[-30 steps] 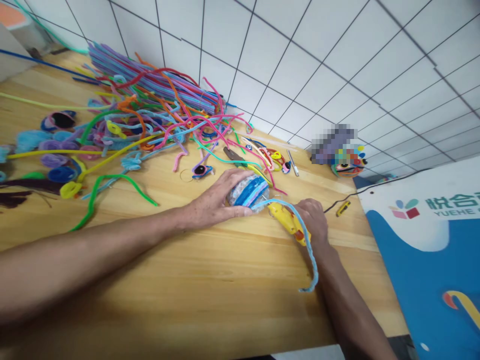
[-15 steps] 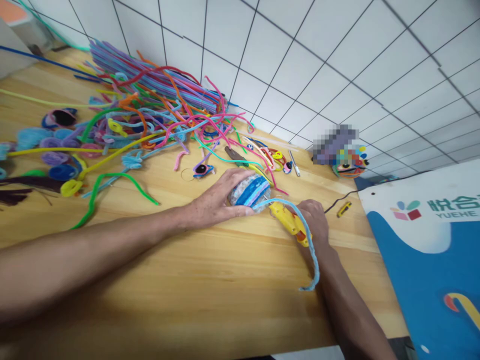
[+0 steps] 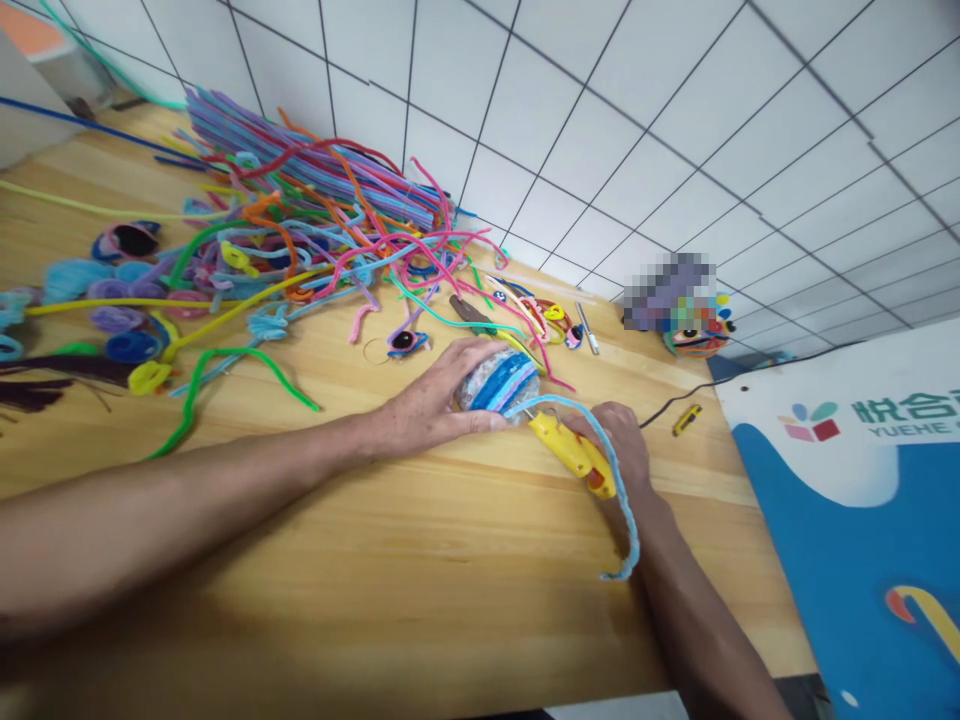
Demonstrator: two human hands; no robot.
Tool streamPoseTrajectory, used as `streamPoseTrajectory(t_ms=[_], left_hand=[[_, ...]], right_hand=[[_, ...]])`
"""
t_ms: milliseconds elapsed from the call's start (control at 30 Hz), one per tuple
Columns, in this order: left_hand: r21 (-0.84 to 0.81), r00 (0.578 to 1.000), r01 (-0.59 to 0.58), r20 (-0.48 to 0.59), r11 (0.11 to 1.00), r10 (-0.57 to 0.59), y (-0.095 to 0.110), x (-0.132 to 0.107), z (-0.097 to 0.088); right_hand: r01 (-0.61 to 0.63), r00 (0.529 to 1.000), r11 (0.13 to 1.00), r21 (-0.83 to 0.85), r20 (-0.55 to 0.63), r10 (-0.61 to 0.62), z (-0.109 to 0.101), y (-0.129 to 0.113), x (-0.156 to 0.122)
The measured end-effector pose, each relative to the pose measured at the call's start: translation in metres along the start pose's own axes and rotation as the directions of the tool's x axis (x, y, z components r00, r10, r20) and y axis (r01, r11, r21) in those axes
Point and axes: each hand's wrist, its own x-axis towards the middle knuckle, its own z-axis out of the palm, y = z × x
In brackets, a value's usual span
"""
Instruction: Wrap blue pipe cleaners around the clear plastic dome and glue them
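A round ball (image 3: 501,384), partly wrapped in blue, light blue and lilac pipe cleaner bands, rests in the grip of my left hand (image 3: 427,405). Its bare part looks greyish and clear. From the ball's lower edge a light blue pipe cleaner (image 3: 616,470) arcs loosely to the right and hangs down in front of my right wrist. My right hand (image 3: 626,440) is closed round a yellow hot glue gun (image 3: 562,445). The gun's metal tip points at the ball's lower right, close to where the light blue strand leaves it; whether they touch I cannot tell.
A tangle of colourful pipe cleaners (image 3: 300,190) covers the back left of the wooden table. Dark-handled pliers (image 3: 471,314) and a pen (image 3: 589,328) lie behind the ball. A yellow cutter (image 3: 686,420) and a black cord (image 3: 675,395) are at right, beside a printed board (image 3: 862,500).
The glue gun and my right hand have shifted slightly left and down, staying near the ball's lower edge. My left hand and the ball have hardly moved.
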Motion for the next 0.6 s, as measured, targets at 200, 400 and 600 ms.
streamPoseTrajectory(t_ms=[200,400,600], left_hand=[[0.007,1.0,-0.002,0.002,1.0,0.002,0.001,0.0,0.0],[-0.01,1.0,0.02,-0.002,1.0,-0.02,0.002,0.0,0.0],[-0.017,1.0,0.011,-0.015,1.0,-0.011,0.0,0.0,0.002]], right_hand=[[0.009,0.995,1.0,0.01,-0.095,-0.008,0.0,-0.018,0.011],[0.011,0.995,0.999,0.042,-0.1,-0.006,-0.008,-0.021,0.018],[-0.142,0.99,0.988,0.068,0.01,0.141,-0.008,-0.02,0.014]])
